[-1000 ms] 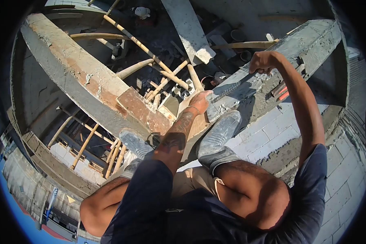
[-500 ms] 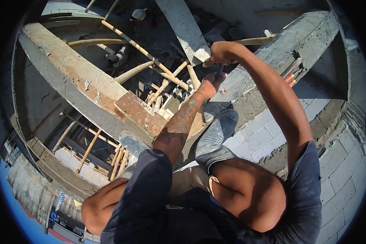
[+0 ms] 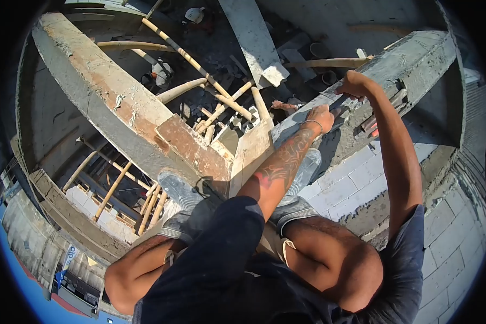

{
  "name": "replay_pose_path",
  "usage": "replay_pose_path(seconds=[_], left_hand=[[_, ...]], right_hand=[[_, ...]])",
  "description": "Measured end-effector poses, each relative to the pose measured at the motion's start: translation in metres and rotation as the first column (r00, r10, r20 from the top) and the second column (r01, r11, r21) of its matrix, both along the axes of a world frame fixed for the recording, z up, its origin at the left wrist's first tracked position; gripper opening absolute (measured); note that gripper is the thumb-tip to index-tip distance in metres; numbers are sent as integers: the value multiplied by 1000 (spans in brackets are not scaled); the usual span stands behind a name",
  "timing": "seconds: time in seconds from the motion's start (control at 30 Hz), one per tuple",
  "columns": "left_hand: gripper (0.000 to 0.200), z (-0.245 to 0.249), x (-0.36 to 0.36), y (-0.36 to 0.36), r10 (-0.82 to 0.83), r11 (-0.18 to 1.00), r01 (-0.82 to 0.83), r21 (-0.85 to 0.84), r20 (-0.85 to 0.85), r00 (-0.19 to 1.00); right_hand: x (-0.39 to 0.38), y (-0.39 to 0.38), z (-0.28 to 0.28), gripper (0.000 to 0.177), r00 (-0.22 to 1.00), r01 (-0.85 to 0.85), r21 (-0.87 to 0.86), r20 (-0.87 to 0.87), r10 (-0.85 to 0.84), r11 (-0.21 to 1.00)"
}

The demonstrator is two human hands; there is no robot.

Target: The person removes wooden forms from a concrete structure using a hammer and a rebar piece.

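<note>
Left hand [image 3: 319, 115]: fingers curled closed on the near end of a dark bar [image 3: 338, 102]; exact finger wrap hidden by the knuckles
Right hand [image 3: 355, 84]: bent down from above, fingers closed on the bar's far end; two-ended hold presumably for control
Bar: right of centre, over the right beam [image 3: 418, 56], short span visible between the hands; type can't tell
Red-tipped tools [image 3: 375, 131]: on the beam's near side, right of the hands; probably parked there for easy reach
Feet: left foot [image 3: 179, 190] by the corner, right foot [image 3: 306, 164] beside the right beam, partly behind the left forearm; wide squat, likely for balance over the drop
Board [image 3: 188, 141]: flat on the left beam [image 3: 86, 56], near the corner
Poles [image 3: 184, 52]: crossed below, upper middle; look like propping
Co-worker's hand [image 3: 284, 106]: below the corner, apart from the wearer's hands
</note>
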State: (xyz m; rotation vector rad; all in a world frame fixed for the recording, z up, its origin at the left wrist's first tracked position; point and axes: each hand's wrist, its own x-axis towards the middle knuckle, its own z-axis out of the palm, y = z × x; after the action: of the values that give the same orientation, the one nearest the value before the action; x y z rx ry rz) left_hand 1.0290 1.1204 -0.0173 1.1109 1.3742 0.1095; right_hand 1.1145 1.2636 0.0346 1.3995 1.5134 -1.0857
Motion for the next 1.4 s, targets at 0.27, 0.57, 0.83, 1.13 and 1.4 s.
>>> replay_pose_path(seconds=[0.27, 0.57, 0.83, 1.13, 1.4], left_hand=[[59, -41, -62, -61, 304, 949, -314, 39, 162, 939], [62, -1, -87, -85, 795, 478, -830, -287, 543, 270], [41, -61, -72, -57, 428, 896, -427, 118, 20, 904], [48, -15, -33, -52, 180, 978, -197, -62, -215, 960], [52, -28, -70, -68, 348, 937, -348, 3, 45, 936]], right_hand=[[-79, -38, 8, 27, 965, -254, 95, -39, 259, 962], [-177, -60, 45, 31, 847, -483, 167, -158, 507, 859], [-75, -67, 12, 48, 898, 370, 432, -394, -196, 823], [-28, -99, -37, 40, 918, 396, 589, -245, -312, 704], [-76, -88, -4, 31, 960, 278, 589, -166, -224, 759]])
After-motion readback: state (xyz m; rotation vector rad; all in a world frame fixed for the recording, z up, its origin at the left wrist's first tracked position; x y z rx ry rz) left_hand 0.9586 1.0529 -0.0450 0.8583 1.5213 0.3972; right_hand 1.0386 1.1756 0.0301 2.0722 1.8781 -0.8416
